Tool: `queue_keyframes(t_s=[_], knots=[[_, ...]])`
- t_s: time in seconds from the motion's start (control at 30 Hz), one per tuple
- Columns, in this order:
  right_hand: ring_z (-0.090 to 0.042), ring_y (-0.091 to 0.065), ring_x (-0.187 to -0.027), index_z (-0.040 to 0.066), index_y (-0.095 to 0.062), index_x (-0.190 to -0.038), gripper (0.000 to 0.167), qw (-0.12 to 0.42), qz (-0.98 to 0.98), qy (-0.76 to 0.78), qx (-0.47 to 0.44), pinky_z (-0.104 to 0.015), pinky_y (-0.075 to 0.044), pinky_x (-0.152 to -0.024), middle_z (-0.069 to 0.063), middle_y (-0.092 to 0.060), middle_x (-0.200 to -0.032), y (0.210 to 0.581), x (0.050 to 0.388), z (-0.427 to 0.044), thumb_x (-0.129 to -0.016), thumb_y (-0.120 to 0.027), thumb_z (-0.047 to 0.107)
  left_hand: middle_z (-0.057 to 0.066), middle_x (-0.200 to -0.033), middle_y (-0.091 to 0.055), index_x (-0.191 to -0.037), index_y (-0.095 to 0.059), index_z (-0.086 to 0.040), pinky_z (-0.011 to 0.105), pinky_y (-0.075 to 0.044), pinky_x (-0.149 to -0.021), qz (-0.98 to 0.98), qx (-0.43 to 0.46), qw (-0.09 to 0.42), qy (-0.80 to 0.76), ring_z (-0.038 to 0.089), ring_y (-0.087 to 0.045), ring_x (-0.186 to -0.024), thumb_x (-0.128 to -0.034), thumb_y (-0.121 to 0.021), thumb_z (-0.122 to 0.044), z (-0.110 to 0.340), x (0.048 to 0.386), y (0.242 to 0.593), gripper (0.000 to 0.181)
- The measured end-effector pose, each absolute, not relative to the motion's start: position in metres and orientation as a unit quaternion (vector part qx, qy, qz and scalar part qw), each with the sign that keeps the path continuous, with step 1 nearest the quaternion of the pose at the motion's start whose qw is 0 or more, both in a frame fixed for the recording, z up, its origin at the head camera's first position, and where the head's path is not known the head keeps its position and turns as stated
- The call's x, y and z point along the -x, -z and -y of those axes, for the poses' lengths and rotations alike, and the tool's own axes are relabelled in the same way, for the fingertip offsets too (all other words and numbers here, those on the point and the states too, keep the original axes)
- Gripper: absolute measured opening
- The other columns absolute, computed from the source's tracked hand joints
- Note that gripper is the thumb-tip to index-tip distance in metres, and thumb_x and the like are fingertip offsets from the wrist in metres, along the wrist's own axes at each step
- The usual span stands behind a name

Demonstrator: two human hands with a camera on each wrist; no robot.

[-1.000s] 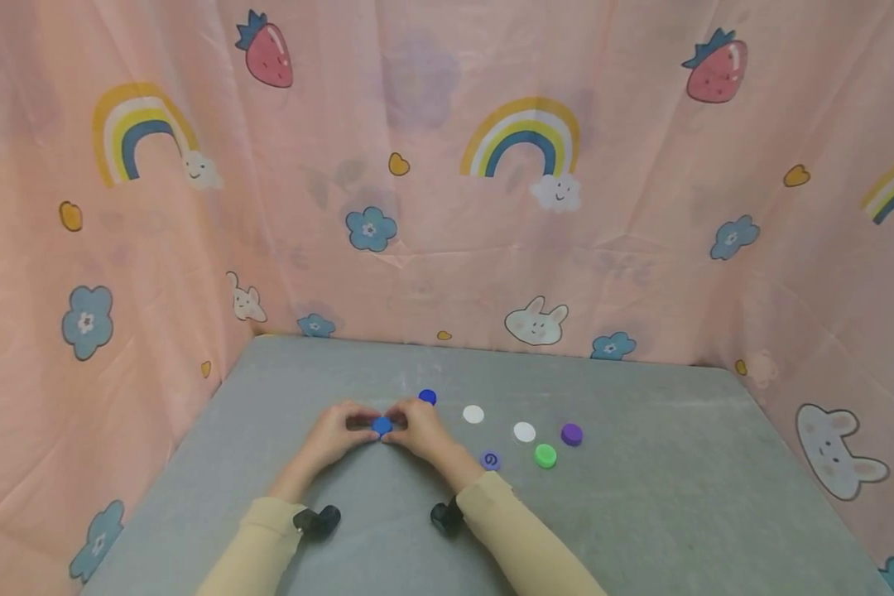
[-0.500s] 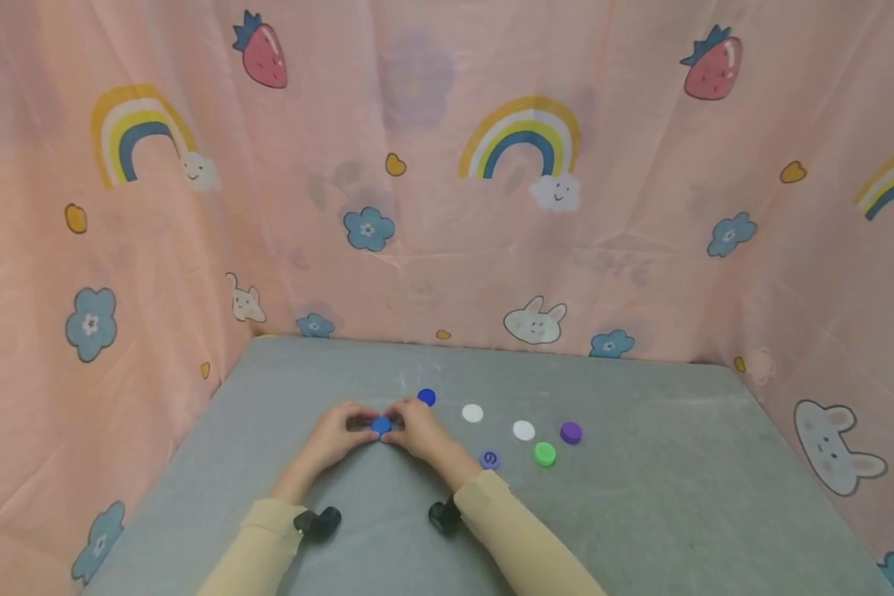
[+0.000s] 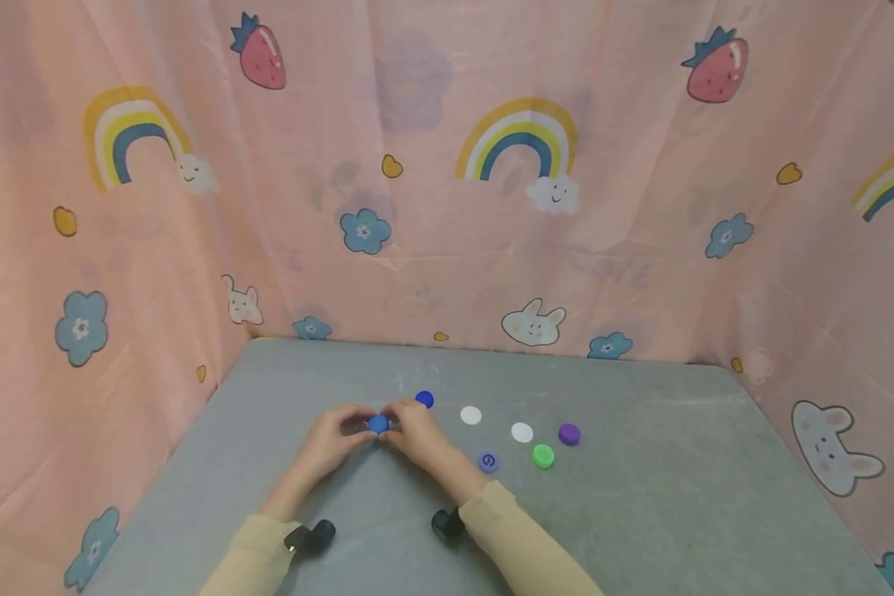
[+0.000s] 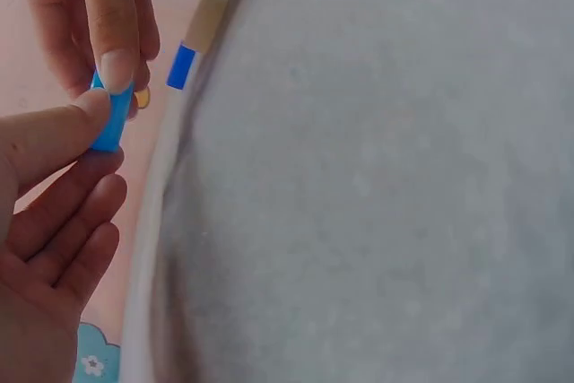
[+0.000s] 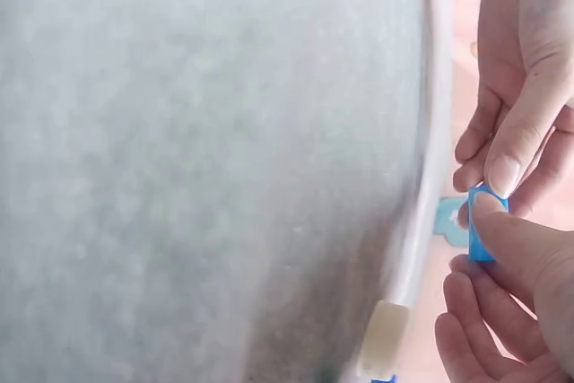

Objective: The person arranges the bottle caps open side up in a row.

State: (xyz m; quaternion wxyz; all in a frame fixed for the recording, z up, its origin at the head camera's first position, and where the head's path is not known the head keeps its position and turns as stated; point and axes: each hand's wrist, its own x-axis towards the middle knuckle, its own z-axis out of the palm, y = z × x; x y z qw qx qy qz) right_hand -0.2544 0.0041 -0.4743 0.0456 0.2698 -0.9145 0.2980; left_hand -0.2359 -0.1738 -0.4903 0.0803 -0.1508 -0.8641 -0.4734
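Note:
Both hands meet at a small bright blue cap [image 3: 378,425], left of the middle of the table. My left hand [image 3: 333,439] pinches its left side between thumb and fingers. From the other side my right hand [image 3: 420,434] pinches the same cap. The wrist views show the blue cap [image 4: 113,118] on edge, with both thumbs pressed on it. Just behind the right hand's fingers lies a darker blue cap [image 3: 425,399], partly covered by them.
On the grey table [image 3: 641,497], right of the hands, lie two white discs [image 3: 471,415] [image 3: 521,432], a purple cap [image 3: 569,434], a green cap [image 3: 543,456] and a periwinkle cap [image 3: 487,462] with a dark swirl mark. A pink patterned curtain [image 3: 447,273] stands around the table's back and sides.
Both hands keep their pinch on the blue cap and have barely moved. The left forearm sits slightly lower and farther left, and the whole head view has shifted a little.

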Motion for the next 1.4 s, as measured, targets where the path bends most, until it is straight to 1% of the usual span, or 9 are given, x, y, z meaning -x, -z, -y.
queue_keyframes(t_s=[0.2,0.33,0.47,0.63,0.83,0.93,1.1,1.3,1.4], knots=[[-0.016,-0.065,-0.090,0.007,-0.068,-0.104,0.026,0.058,0.904,-0.321,-0.278,-0.025,-0.052,-0.080,-0.006,-0.070,-0.098,0.469,0.248,-0.008,-0.081,-0.075,0.016,0.005,-0.103,-0.071,-0.107,-0.069,-0.010,0.035,-0.055,-0.081,0.869,0.162,0.087,0.460,0.021,-0.067,-0.091,-0.0784,-0.077,-0.014,0.176,0.230,0.483,0.030],[-0.015,-0.065,-0.090,0.008,-0.068,-0.104,0.025,0.059,0.900,-0.330,-0.279,-0.026,-0.053,-0.081,-0.005,-0.070,-0.099,0.467,0.242,-0.010,-0.083,-0.073,0.019,0.002,-0.102,-0.071,-0.107,-0.069,-0.012,0.036,-0.054,-0.081,0.875,0.170,0.091,0.445,0.019,-0.067,-0.092,-0.0792,-0.076,-0.015,0.177,0.225,0.478,0.029],[-0.014,-0.066,-0.088,0.008,-0.069,-0.103,0.024,0.072,0.894,-0.334,-0.289,-0.026,-0.053,-0.080,-0.004,-0.071,-0.098,0.466,0.237,-0.014,-0.082,-0.074,0.019,0.000,-0.101,-0.071,-0.107,-0.070,-0.013,0.037,-0.054,-0.082,0.876,0.180,0.090,0.438,0.017,-0.067,-0.091,-0.0801,-0.076,-0.017,0.177,0.221,0.476,0.028],[-0.015,-0.068,-0.088,0.009,-0.069,-0.104,0.025,0.080,0.887,-0.346,-0.293,-0.024,-0.053,-0.080,-0.004,-0.072,-0.099,0.465,0.229,-0.017,-0.082,-0.074,0.020,-0.002,-0.100,-0.071,-0.106,-0.070,-0.015,0.036,-0.054,-0.081,0.874,0.188,0.093,0.438,0.015,-0.066,-0.090,-0.0796,-0.076,-0.021,0.175,0.215,0.474,0.028],[-0.018,-0.068,-0.094,0.007,-0.067,-0.109,0.028,0.057,0.875,-0.391,-0.279,-0.023,-0.053,-0.084,-0.006,-0.071,-0.105,0.468,0.219,-0.022,-0.084,-0.072,0.019,-0.005,-0.100,-0.071,-0.105,-0.071,-0.017,0.033,-0.053,-0.082,0.872,0.189,0.087,0.442,0.014,-0.066,-0.090,-0.0803,-0.075,-0.025,0.174,0.207,0.475,0.026],[-0.018,-0.068,-0.093,0.006,-0.067,-0.110,0.028,0.055,0.871,-0.399,-0.282,-0.024,-0.053,-0.082,-0.007,-0.071,-0.105,0.468,0.214,-0.024,-0.085,-0.071,0.019,-0.005,-0.100,-0.071,-0.105,-0.071,-0.017,0.033,-0.053,-0.081,0.869,0.192,0.084,0.449,0.013,-0.066,-0.089,-0.0801,-0.075,-0.027,0.174,0.204,0.475,0.027],[-0.015,-0.068,-0.088,0.006,-0.068,-0.108,0.028,0.052,0.867,-0.399,-0.295,-0.021,-0.054,-0.078,-0.005,-0.071,-0.099,0.469,0.208,-0.026,-0.085,-0.071,0.021,-0.004,-0.098,-0.072,-0.104,-0.072,-0.017,0.030,-0.053,-0.080,0.865,0.199,0.078,0.455,0.010,-0.066,-0.087,-0.0801,-0.075,-0.028,0.176,0.198,0.477,0.026],[-0.014,-0.069,-0.087,0.006,-0.068,-0.109,0.030,0.020,0.857,-0.421,-0.295,-0.023,-0.054,-0.078,-0.005,-0.072,-0.100,0.470,0.202,-0.026,-0.086,-0.070,0.025,-0.001,-0.096,-0.073,-0.103,-0.072,-0.013,0.028,-0.053,-0.078,0.857,0.197,0.057,0.473,0.009,-0.067,-0.085,-0.0818,-0.074,-0.028,0.179,0.190,0.474,0.026],[-0.012,-0.069,-0.087,0.007,-0.068,-0.110,0.031,0.002,0.855,-0.435,-0.282,-0.020,-0.053,-0.077,-0.005,-0.072,-0.101,0.470,0.200,-0.026,-0.086,-0.069,0.027,0.000,-0.096,-0.073,-0.103,-0.072,-0.013,0.027,-0.052,-0.077,0.853,0.197,0.041,0.482,0.009,-0.066,-0.085,-0.0828,-0.073,-0.029,0.179,0.188,0.471,0.025]])
